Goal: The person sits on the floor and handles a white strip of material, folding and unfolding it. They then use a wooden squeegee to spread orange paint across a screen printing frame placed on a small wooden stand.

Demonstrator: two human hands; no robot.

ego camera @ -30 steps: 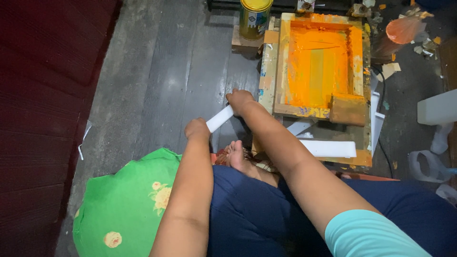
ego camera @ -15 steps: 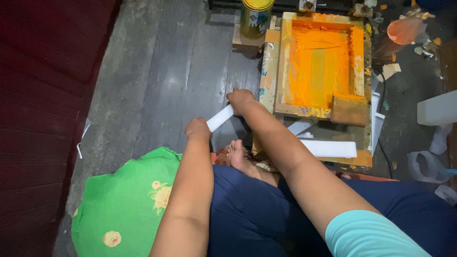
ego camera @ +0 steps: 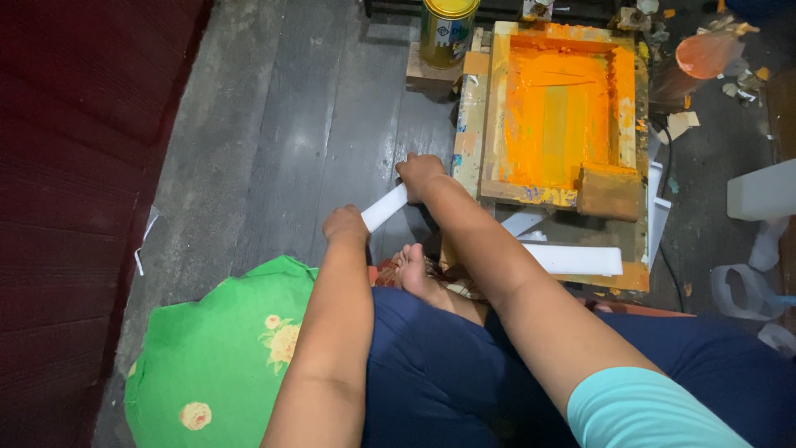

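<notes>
Head view, both hands [ego camera: 346, 226] [ego camera: 419, 172] pinching white strip [ego camera: 384, 207], beside orange-inked screen frame [ego camera: 564, 108]

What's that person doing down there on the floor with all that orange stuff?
A person sits on the dark wooden floor and holds a white strip between both hands, the left hand at its near end and the right hand at its far end. Just beyond the hands lies a wooden printing frame smeared with orange ink, with a wooden block on its near corner. A yellow tin stands beside the frame, and a green flowered cloth lies by the person's left side.
</notes>
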